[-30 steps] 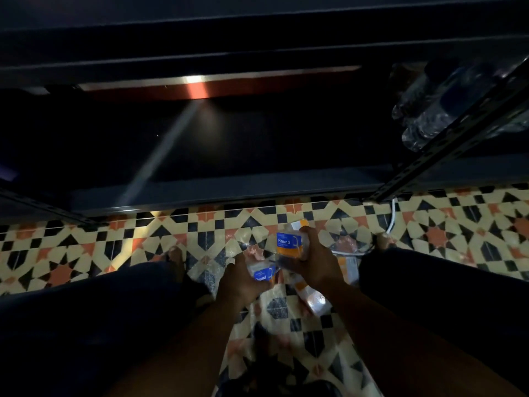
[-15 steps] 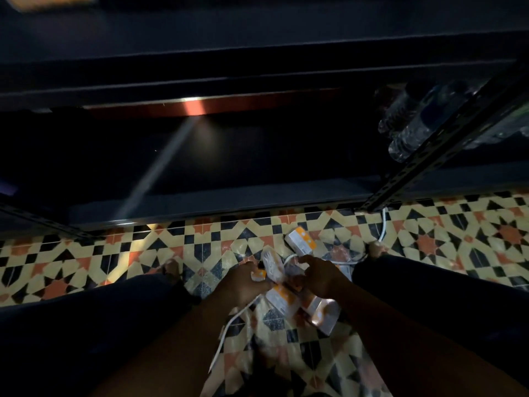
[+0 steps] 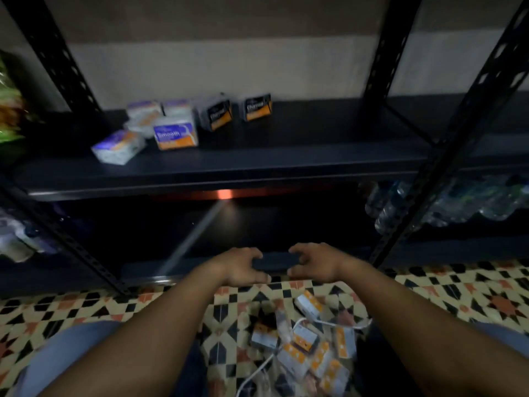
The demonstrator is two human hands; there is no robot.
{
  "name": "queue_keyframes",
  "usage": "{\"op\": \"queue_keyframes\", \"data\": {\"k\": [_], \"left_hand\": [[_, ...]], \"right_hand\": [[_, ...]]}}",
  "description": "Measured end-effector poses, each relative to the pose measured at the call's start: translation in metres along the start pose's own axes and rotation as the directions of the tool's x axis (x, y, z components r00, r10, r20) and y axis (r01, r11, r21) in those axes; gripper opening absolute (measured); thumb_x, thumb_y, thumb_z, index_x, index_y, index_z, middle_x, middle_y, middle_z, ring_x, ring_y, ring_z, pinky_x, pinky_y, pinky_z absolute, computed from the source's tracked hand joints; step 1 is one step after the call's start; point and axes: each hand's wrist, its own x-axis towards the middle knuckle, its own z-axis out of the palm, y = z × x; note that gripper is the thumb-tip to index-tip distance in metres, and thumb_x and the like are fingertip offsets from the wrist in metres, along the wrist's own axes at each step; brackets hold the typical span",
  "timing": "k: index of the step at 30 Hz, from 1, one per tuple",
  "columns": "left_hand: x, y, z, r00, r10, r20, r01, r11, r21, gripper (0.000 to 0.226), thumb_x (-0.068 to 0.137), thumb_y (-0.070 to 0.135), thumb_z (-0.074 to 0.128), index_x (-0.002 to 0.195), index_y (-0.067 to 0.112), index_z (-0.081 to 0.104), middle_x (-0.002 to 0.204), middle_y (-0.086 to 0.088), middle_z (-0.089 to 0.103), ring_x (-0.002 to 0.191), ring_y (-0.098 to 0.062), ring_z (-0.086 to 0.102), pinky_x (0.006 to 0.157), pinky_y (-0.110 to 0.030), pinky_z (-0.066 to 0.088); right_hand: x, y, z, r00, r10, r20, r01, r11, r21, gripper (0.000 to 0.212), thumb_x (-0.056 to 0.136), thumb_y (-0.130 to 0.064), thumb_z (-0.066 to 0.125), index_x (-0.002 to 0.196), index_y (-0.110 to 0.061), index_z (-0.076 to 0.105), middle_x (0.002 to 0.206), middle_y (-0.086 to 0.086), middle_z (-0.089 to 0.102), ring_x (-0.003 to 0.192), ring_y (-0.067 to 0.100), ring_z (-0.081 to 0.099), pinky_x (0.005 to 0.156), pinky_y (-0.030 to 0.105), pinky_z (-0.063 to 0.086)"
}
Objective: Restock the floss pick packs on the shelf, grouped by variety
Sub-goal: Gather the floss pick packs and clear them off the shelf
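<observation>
Several white-and-purple "Smooth" floss pick packs (image 3: 175, 135) are grouped at the left of the dark middle shelf (image 3: 257, 159). One of them lies flat at the front (image 3: 118, 146). Right of them stand two black "Charcoal" packs (image 3: 216, 115). A clear bag of several white-and-orange packs (image 3: 303, 348) lies on the patterned floor between my knees. My left hand (image 3: 243, 266) and my right hand (image 3: 313, 263) hover above the bag, level with the bottom shelf's front edge. They face each other a short gap apart, fingers loosely bent, and both hold nothing.
Black perforated shelf uprights (image 3: 458, 150) rise on both sides. Wrapped water bottles (image 3: 446, 202) fill the lower shelf at the right. Green packaging (image 3: 8, 101) shows at the far left. A white cord (image 3: 257, 371) trails from the bag across the floor tiles.
Both hands have let go of the packs they held over the bag and risen empty. My view has tilted up, so the middle shelf with its packs now shows.
</observation>
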Motion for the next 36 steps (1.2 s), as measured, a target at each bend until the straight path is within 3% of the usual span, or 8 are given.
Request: {"op": "queue_keyframes", "data": {"k": [5, 10, 12, 19, 24, 27, 31, 36], "left_hand": [[-0.046, 0.023, -0.066, 0.998, 0.054, -0.024, -0.052, 0.997, 0.064, 0.08, 0.082, 0.059, 0.066, 0.149, 0.029, 0.035, 0.146, 0.0, 0.048, 0.129, -0.018, 0.05, 0.104, -0.03, 0.04], [-0.082, 0.032, -0.128, 0.972, 0.149, -0.18, -0.124, 0.982, 0.146, 0.074, 0.082, 0.057, 0.069, 0.143, 0.025, 0.044, 0.125, 0.003, 0.059, 0.113, -0.016, 0.058, 0.102, -0.033, 0.046], [-0.09, 0.034, -0.151, 0.958, 0.166, -0.233, -0.128, 0.977, 0.172, 0.071, 0.083, 0.056, 0.068, 0.142, 0.025, 0.045, 0.127, 0.003, 0.059, 0.113, -0.017, 0.058, 0.103, -0.033, 0.045], [-0.083, 0.019, -0.198, 0.935, 0.122, -0.332, -0.084, 0.988, 0.128, 0.075, 0.08, 0.057, 0.071, 0.143, 0.026, 0.044, 0.132, 0.002, 0.058, 0.117, -0.016, 0.057, 0.106, -0.034, 0.044], [-0.05, -0.008, -0.198, 0.917, 0.08, -0.39, -0.063, 0.997, 0.054, 0.071, 0.079, 0.061, 0.068, 0.139, 0.027, 0.05, 0.137, 0.005, 0.055, 0.121, -0.014, 0.055, 0.106, -0.034, 0.044], [-0.029, -0.026, -0.192, 0.873, 0.076, -0.482, -0.081, 0.997, 0.011, 0.061, 0.084, 0.057, 0.065, 0.134, 0.023, 0.055, 0.131, 0.005, 0.056, 0.118, -0.013, 0.054, 0.101, -0.031, 0.045], [-0.004, -0.049, -0.187, 0.743, 0.081, -0.665, -0.107, 0.994, 0.001, 0.046, 0.089, 0.047, 0.065, 0.125, 0.018, 0.063, 0.125, 0.003, 0.059, 0.119, -0.014, 0.054, 0.101, -0.025, 0.041], [0.019, -0.06, -0.195, 0.671, 0.045, -0.74, -0.104, 0.994, -0.035, 0.056, 0.088, 0.051, 0.063, 0.133, 0.019, 0.058, 0.135, 0.0, 0.057, 0.126, -0.015, 0.05, 0.105, -0.026, 0.039]], "right_hand": [[-0.027, -0.057, -0.058, 0.994, -0.094, -0.062, 0.092, 0.995, -0.033, 0.07, 0.082, -0.057, 0.066, 0.143, -0.035, 0.04, 0.132, -0.001, 0.056, 0.11, 0.014, 0.055, 0.087, 0.023, 0.041], [-0.045, -0.106, -0.111, 0.971, -0.197, -0.132, 0.179, 0.974, -0.138, 0.067, 0.083, -0.057, 0.065, 0.142, -0.034, 0.042, 0.126, -0.004, 0.058, 0.111, 0.016, 0.055, 0.093, 0.027, 0.043], [-0.045, -0.119, -0.129, 0.96, -0.221, -0.171, 0.191, 0.966, -0.175, 0.067, 0.082, -0.057, 0.065, 0.141, -0.035, 0.042, 0.124, -0.005, 0.059, 0.112, 0.015, 0.055, 0.095, 0.028, 0.043], [-0.019, -0.135, -0.174, 0.953, -0.207, -0.224, 0.157, 0.963, -0.221, 0.069, 0.081, -0.06, 0.065, 0.141, -0.036, 0.042, 0.126, -0.005, 0.059, 0.119, 0.017, 0.053, 0.104, 0.033, 0.041], [0.021, -0.115, -0.169, 0.963, -0.129, -0.237, 0.107, 0.989, -0.104, 0.069, 0.079, -0.059, 0.067, 0.139, -0.033, 0.046, 0.139, -0.002, 0.051, 0.124, 0.018, 0.05, 0.105, 0.033, 0.041], [0.045, -0.102, -0.162, 0.932, -0.149, -0.329, 0.144, 0.989, -0.039, 0.059, 0.082, -0.054, 0.067, 0.134, -0.031, 0.051, 0.14, -0.004, 0.049, 0.122, 0.015, 0.05, 0.104, 0.03, 0.041], [0.071, -0.095, -0.159, 0.889, -0.232, -0.395, 0.229, 0.972, -0.056, 0.047, 0.091, -0.047, 0.059, 0.135, -0.03, 0.052, 0.148, -0.006, 0.04, 0.133, 0.012, 0.039, 0.109, 0.023, 0.029], [0.104, -0.096, -0.17, 0.865, -0.243, -0.439, 0.241, 0.969, -0.061, 0.047, 0.091, -0.048, 0.059, 0.135, -0.029, 0.053, 0.148, -0.005, 0.04, 0.136, 0.013, 0.038, 0.108, 0.022, 0.027]]}}
